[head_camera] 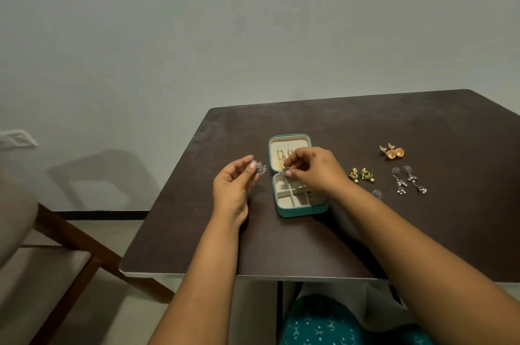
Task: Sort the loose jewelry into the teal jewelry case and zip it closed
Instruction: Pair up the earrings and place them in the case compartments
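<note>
Dark table [365, 232]: left hand [233, 190] and right hand [315, 170] each pinch silver earrings over open teal case [302, 211].

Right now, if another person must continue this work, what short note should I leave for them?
Left hand pinches a silver earring left of the teal case. Right hand pinches a small piece over the open case.
Done: a gold chain lies in the lid half.
Left: gold shell earrings, green-gold earrings, silver drop earrings and a small silver stud wait on the table. Then zip the case.
</note>
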